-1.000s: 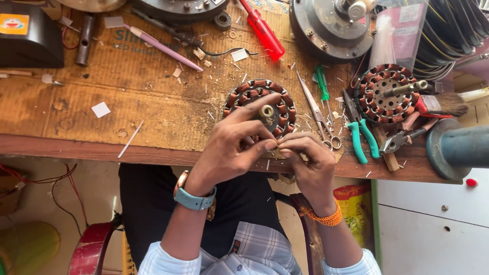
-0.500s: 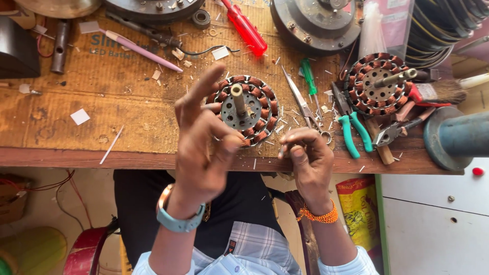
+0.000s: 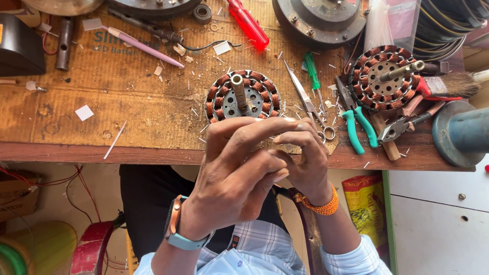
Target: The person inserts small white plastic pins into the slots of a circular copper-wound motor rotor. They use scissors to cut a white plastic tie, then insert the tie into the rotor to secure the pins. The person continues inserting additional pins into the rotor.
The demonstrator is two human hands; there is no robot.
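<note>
Left hand [image 3: 239, 173] and right hand [image 3: 305, 158] pinched together, grip contents unclear, hiding stator [image 3: 243, 97], scissors [image 3: 308, 102] beside.

rough wooden bench [image 3: 127, 102], glossy copper-wound stator [image 3: 243, 97]

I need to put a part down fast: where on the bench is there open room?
Open wood lies left of the copper-wound stator, between the pink pen and the bench's front edge, with only a white paper square and scraps. Right of the stator is crowded: scissors, green pliers, second stator. Both hands hover at the front edge.
</note>
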